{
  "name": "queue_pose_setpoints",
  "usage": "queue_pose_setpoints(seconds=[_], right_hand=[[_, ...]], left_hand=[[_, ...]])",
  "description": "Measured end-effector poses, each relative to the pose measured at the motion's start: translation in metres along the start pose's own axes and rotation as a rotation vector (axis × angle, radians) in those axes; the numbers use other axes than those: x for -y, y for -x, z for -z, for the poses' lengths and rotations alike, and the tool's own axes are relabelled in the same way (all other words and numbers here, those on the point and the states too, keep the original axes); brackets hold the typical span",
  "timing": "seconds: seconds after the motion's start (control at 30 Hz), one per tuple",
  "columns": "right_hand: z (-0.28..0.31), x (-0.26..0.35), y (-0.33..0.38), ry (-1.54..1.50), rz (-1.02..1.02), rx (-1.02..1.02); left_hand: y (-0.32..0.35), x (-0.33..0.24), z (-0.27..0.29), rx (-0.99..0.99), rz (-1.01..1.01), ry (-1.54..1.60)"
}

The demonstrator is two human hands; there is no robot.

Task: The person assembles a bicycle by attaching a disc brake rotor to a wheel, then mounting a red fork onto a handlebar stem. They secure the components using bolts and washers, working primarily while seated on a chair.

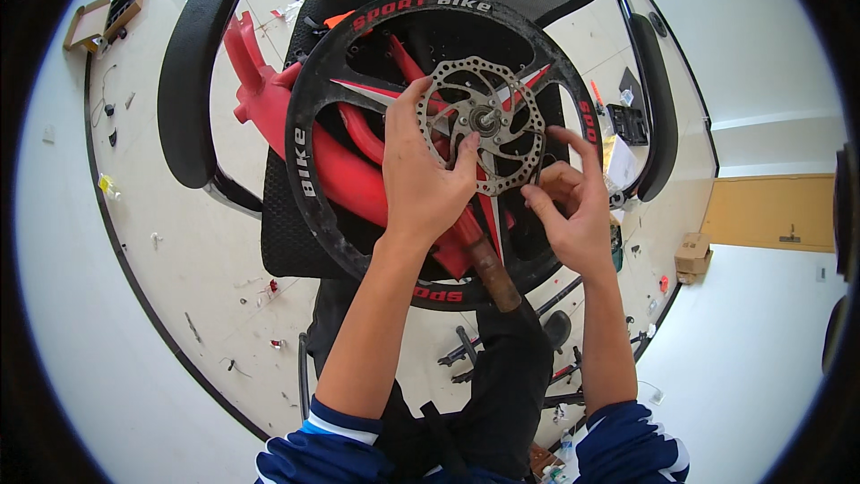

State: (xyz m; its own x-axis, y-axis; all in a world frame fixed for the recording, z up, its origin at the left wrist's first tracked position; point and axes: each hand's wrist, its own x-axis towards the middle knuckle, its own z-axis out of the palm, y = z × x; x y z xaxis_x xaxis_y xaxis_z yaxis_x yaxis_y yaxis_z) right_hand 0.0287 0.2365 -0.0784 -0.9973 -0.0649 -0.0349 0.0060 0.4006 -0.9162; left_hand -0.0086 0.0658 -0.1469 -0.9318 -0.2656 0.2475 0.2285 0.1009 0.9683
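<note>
A silvery drilled brake disc (485, 182) sits over the hub at the middle of a black bicycle wheel (313, 94) with red-and-white spoke accents. My left hand (428, 170) grips the disc's left side, thumb by the hub and fingers at the rim. Close to the disc's right edge, my right hand (573, 206) has thumb and fingers curled around a thin dark rod (542, 161); its exact kind is hard to make out. Beneath the wheel lies a red bicycle frame (336, 175), its bare rusty tube end (494, 278) pointing toward me.
Wheel and frame rest on a black office chair (282, 233) with armrests at left (190, 81) and right (658, 108). Small parts litter the pale floor. A black tool case (627, 124) is at right, a cardboard box (692, 255) beyond it. Dark bike parts (461, 354) lie near my legs.
</note>
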Motion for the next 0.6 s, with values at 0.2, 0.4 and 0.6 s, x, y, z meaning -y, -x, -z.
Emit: queue_pose_setpoints(seconds=[0.2, 0.4, 0.6], right_hand=[[-0.003, 0.009, -0.021, 0.326, 0.161, 0.099], [-0.007, 0.005, -0.037, 0.700, 0.392, 0.013], [-0.008, 0.004, -0.042, 0.777, 0.436, 0.036]], left_hand=[[0.000, -0.003, -0.001, 0.033, 0.023, 0.003], [0.000, -0.004, 0.001, 0.015, -0.021, -0.042], [0.000, -0.002, -0.001, 0.009, -0.028, 0.009]])
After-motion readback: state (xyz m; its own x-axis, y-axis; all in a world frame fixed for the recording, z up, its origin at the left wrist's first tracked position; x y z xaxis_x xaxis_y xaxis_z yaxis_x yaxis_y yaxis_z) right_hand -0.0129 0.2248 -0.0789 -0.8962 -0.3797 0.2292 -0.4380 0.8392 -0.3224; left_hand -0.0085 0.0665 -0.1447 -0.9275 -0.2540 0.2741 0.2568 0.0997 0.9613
